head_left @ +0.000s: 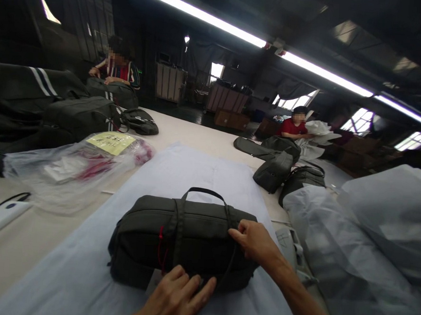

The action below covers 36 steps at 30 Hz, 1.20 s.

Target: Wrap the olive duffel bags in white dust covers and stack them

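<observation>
A dark green duffel bag (205, 238) lies lengthwise in front of me on a pale sheet (209, 171). One of its handles arches above the top, and a red cord (160, 247) hangs on its left half. My right hand (255, 241) is closed at the bag's upper right, thumb and index finger pinching the fabric beside the handle strap. Against the lower front rests my left hand (177, 295), its fingers bent but apart. A whitish tag (154, 281) shows just left of those fingers. The bag's far side is hidden.
At left, a clear plastic bag (70, 177) with a yellow label lies near stacked dark bags (17, 98). More dark bags (276, 168) and translucent wrapping (351, 247) are at right. One person (121, 71) handles a bag at far left; another (292, 127) sits at right.
</observation>
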Tool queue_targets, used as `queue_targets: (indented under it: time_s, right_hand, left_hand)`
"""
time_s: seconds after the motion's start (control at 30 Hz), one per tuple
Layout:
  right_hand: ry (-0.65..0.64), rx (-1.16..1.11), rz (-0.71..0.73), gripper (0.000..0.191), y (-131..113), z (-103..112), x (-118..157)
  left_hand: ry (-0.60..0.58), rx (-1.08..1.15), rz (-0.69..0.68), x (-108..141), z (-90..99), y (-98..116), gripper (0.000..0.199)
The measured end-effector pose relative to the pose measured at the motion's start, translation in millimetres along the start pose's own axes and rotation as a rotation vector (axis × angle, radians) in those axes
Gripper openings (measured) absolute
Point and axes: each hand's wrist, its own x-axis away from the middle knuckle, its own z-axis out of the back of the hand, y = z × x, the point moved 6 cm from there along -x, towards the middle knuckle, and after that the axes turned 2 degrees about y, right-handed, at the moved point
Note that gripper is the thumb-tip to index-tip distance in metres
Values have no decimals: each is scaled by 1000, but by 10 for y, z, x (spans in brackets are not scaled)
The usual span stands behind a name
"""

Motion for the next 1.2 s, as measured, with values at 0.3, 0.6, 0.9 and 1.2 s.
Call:
queue_targets:
  time_s: [0.3,0.6,0.9,1.2]
  right_hand:
    - [-172,-1192,-151,35,256,-308,125]
    - [-100,-1486,-240,33,318,-429,247]
    - [126,-797,-83,72,347,-380,293]
    - [424,-352,263,32,393,-230,548]
  left_hand:
    - [84,-153,141,-43,405,-284,26]
    - [36,-140,167,-246,648,-561,26]
    - [35,-194,241,300,148,-283,37]
    - [10,270,342,-129,632,-320,15]
